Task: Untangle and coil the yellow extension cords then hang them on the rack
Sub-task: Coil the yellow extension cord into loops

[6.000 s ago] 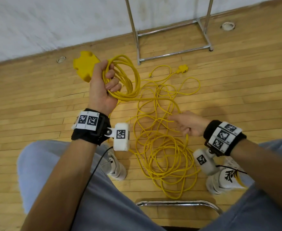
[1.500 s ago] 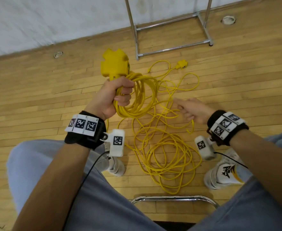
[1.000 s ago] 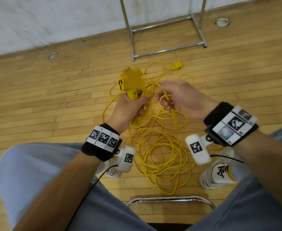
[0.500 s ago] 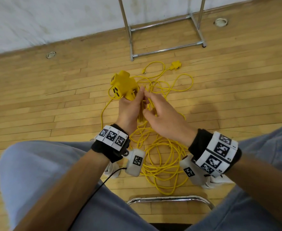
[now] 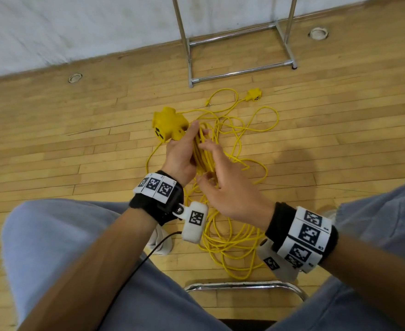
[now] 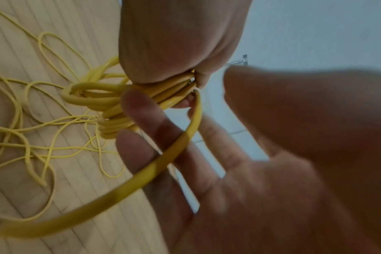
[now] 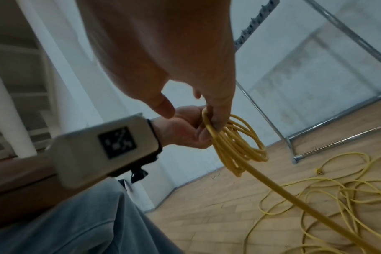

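Note:
My left hand (image 5: 180, 156) grips a coil of yellow cord (image 5: 202, 154) with its yellow multi-outlet block (image 5: 169, 126) sticking out past the fingers. In the left wrist view that left hand (image 6: 174, 43) clamps the bundled loops (image 6: 102, 101). My right hand (image 5: 223, 177) lies beside the coil with straight, spread fingers. One strand runs across the right hand (image 6: 272, 171) and down to the floor. The right wrist view shows its fingertips (image 7: 215, 120) touching the top loop (image 7: 239, 142). A loose tangle (image 5: 230, 237) lies between my feet. The metal rack (image 5: 242, 73) stands by the wall.
A small yellow socket end (image 5: 254, 95) and a pronged plug (image 5: 207, 103) lie on the wood floor near the rack's base. A chrome chair bar (image 5: 242, 284) sits between my knees. Two round floor sockets (image 5: 75, 78) (image 5: 318, 33) sit near the wall.
My right hand carried a strand up to the coil, laid it in my left hand, then opened and slid back toward me. The left hand lowered the coil to the centre.

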A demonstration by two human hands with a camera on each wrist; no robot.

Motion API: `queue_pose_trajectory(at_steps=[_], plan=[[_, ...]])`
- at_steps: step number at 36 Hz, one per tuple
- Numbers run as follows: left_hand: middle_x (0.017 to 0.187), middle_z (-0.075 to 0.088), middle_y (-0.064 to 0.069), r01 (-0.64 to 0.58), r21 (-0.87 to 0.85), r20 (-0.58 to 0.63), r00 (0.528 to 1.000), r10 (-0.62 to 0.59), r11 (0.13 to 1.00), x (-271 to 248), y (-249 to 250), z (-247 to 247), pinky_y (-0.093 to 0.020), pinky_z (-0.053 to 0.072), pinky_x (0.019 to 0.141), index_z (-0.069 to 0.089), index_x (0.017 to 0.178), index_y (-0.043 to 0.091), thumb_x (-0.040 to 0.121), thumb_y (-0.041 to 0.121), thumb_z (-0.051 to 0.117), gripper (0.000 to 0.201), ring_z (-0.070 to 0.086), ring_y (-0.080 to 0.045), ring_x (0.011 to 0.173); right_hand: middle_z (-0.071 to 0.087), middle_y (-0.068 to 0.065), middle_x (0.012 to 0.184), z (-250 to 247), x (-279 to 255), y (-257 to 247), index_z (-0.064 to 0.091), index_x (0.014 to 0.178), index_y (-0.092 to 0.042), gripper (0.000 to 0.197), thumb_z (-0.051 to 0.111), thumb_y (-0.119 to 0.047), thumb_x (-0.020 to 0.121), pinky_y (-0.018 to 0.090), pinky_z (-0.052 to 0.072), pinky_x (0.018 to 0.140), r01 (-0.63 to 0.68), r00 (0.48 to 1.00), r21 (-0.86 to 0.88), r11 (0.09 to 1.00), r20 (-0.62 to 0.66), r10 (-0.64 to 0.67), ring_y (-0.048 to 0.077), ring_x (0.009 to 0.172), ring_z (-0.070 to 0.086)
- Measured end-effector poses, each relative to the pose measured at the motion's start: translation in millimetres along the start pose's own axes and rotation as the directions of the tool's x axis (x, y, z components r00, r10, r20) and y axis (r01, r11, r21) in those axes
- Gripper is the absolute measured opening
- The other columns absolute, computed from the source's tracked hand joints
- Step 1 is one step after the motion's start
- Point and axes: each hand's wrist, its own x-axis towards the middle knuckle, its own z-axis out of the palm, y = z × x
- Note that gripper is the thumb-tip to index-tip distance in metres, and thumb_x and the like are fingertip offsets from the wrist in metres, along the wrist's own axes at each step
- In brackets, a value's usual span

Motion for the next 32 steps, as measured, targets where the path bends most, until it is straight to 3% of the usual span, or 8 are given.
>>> queue_pose_trajectory(at_steps=[3,5,7,14,19,24,29,32], plan=[[0.077,0.07,-0.006,0.019,-0.105,0.014,1.0,-0.018,0.994,3,6,1,-0.029,0.059,0.062,0.066,0.084,0.007,0.1,0.02,0.064,0.021,0.07,-0.018,0.073,0.042,0.002,0.156,9,-6,6,0.022,0.147,-0.025,0.054,0.053,-0.021,0.104,0.032,0.054,0.068,0.027,0.999,0.119,0.993,-0.02,-0.025,0.008,0.072,0.058],[0.08,0.07,-0.005,0.024,-0.136,0.02,1.0,-0.021,0.99,5,11,1,-0.026,0.057,0.062,0.067,0.086,0.007,0.101,0.022,0.063,0.021,0.071,-0.017,0.075,0.032,0.001,0.164,12,-7,10,0.023,0.145,-0.024,0.047,0.05,-0.022,0.107,0.017,0.048,0.074,0.009,1.0,0.142,0.99,-0.022,-0.006,0.003,0.085,0.062],[0.084,0.071,-0.004,0.029,-0.157,0.03,0.999,-0.025,0.987,6,17,0,-0.025,0.057,0.061,0.066,0.093,0.007,0.101,0.024,0.063,0.02,0.072,-0.014,0.073,0.036,0.0,0.163,11,-6,15,0.027,0.142,-0.025,0.04,0.049,-0.025,0.108,0.024,0.053,0.083,0.005,0.999,0.149,0.989,-0.053,0.003,0.016,0.104,0.069],[0.076,0.064,0.001,0.086,-0.262,0.196,0.98,-0.034,0.961,-5,35,4,-0.021,0.053,0.061,0.064,0.091,0.007,0.103,0.025,0.058,0.022,0.061,-0.009,0.062,0.065,-0.002,0.087,-4,8,21,0.054,0.112,-0.02,0.01,0.047,-0.027,0.108,0.04,0.053,0.068,-0.111,0.987,0.192,0.975,-0.09,0.131,0.012,0.065,0.064],[0.068,0.052,0.005,0.137,-0.296,0.381,0.924,-0.015,0.945,-12,51,4,-0.016,0.041,0.052,0.06,0.093,0.008,0.1,0.022,0.056,0.016,0.045,-0.004,0.05,0.061,0.004,0.061,-10,14,37,0.061,0.072,-0.003,0.062,0.04,-0.05,0.107,0.024,0.046,0.061,-0.163,0.979,0.185,0.969,0.154,0.136,0.013,0.057,0.056],[0.053,0.047,0.009,0.188,-0.286,0.49,0.872,-0.025,0.94,-13,71,-8,-0.014,0.029,0.044,0.059,0.087,0.011,0.095,0.028,0.057,0.018,0.04,-0.004,0.036,0.053,0.001,0.053,-18,15,69,0.051,0.061,-0.014,0.068,0.036,-0.072,0.093,0.023,0.042,0.056,-0.261,0.909,-0.096,0.96,0.311,0.278,0.01,0.048,0.049],[0.049,0.048,0.009,0.167,-0.124,0.609,0.791,-0.058,0.978,-14,90,-26,-0.015,0.034,0.041,0.062,0.087,0.009,0.086,0.023,0.073,0.018,0.041,-0.003,0.033,0.055,0.017,0.062,-20,26,144,0.051,0.077,-0.005,0.079,0.042,-0.083,0.089,0.03,0.033,0.053,-0.451,0.823,-0.255,0.856,0.253,0.509,0.017,0.051,0.041],[0.049,0.045,0.01,0.103,0.018,0.639,0.764,-0.091,0.995,-14,90,-32,-0.016,0.032,0.039,0.062,0.085,0.009,0.072,0.024,0.086,0.031,0.038,-0.001,0.032,0.041,0.001,0.053,-30,39,145,0.055,0.08,-0.011,0.06,0.049,-0.069,0.097,0.027,0.032,0.048,-0.6,0.778,-0.149,0.786,0.123,0.617,0.017,0.045,0.037]])
